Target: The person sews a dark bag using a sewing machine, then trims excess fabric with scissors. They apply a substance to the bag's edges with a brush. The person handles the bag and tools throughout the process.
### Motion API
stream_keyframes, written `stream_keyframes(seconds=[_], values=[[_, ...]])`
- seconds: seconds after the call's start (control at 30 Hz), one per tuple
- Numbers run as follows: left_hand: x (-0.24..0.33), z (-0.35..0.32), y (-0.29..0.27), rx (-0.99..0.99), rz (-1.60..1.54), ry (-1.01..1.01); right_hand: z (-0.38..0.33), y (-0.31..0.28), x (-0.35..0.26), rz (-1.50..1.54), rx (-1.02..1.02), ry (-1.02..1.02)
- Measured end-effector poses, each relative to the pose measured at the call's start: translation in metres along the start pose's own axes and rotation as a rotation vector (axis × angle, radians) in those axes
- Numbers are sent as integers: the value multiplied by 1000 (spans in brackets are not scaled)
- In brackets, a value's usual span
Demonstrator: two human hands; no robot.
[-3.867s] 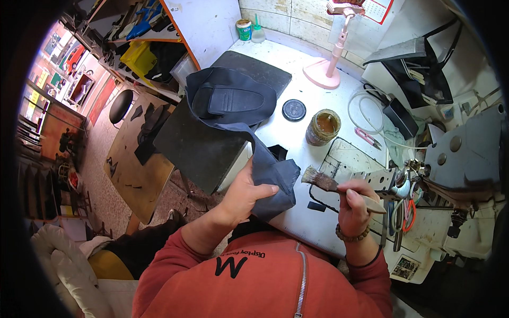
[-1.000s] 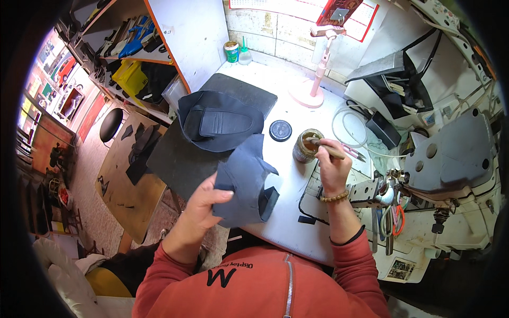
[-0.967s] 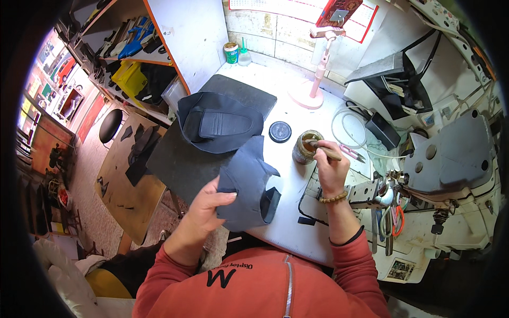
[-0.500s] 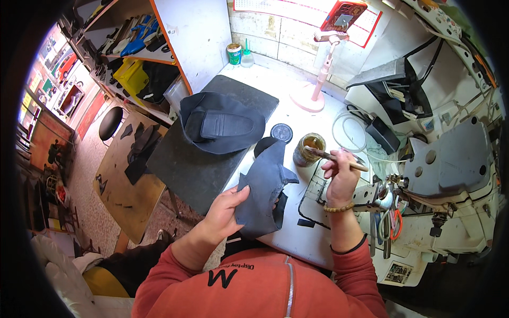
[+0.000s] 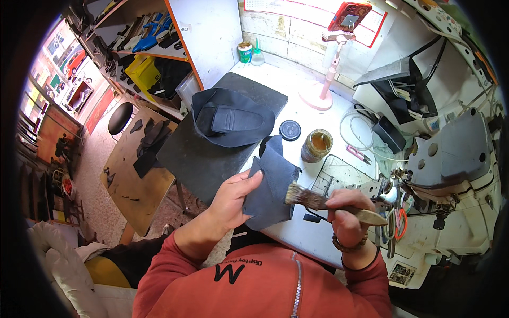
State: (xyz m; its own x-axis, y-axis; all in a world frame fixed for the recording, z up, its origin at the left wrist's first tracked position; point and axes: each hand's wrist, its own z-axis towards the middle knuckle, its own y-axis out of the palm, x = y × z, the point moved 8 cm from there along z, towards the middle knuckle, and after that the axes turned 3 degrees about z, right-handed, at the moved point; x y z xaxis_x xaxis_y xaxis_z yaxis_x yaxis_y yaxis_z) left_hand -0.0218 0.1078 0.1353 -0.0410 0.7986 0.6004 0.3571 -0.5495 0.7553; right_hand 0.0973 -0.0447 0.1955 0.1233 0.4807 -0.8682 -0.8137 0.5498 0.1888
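My left hand (image 5: 233, 199) pinches the left edge of a dark grey leather piece (image 5: 269, 183), thumb on top, holding it above the front of the white table. In my right hand (image 5: 350, 212) is a wide flat brush (image 5: 313, 200), gripped by its wooden handle. The stained bristles lie at the right edge of the leather piece, seemingly touching it. Beyond the brush stands an open glass jar (image 5: 316, 148) of brownish, glue-like stuff. Its likely lid, a round dark one (image 5: 290, 130), lies to the left of it.
A black leather shoe upper (image 5: 233, 119) rests on a dark mat (image 5: 185, 164). A sewing machine (image 5: 450, 153) takes up the right side. Small pink-handled snips (image 5: 358, 154) lie near the jar. A pink stand (image 5: 317, 96) holds a phone at the back.
My right hand has brought the brush from the jar's mouth down to the leather piece. The piece has turned and now lies flatter in my left hand. The whole view has shifted slightly.
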Motion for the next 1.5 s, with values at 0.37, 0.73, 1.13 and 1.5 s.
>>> stream_keyframes(seconds=[0.37,0.73,1.13,1.5], values=[[-7,-7,7,-23,51,-19,-3,-11,-11,-123,66,34],[-5,-3,14,-49,-129,-109,-36,26,-25,-724,-100,-529],[-20,-16,17,5,115,28,-26,27,-8,-450,9,-431],[-21,-14,11,59,282,67,-30,-16,27,271,278,256]])
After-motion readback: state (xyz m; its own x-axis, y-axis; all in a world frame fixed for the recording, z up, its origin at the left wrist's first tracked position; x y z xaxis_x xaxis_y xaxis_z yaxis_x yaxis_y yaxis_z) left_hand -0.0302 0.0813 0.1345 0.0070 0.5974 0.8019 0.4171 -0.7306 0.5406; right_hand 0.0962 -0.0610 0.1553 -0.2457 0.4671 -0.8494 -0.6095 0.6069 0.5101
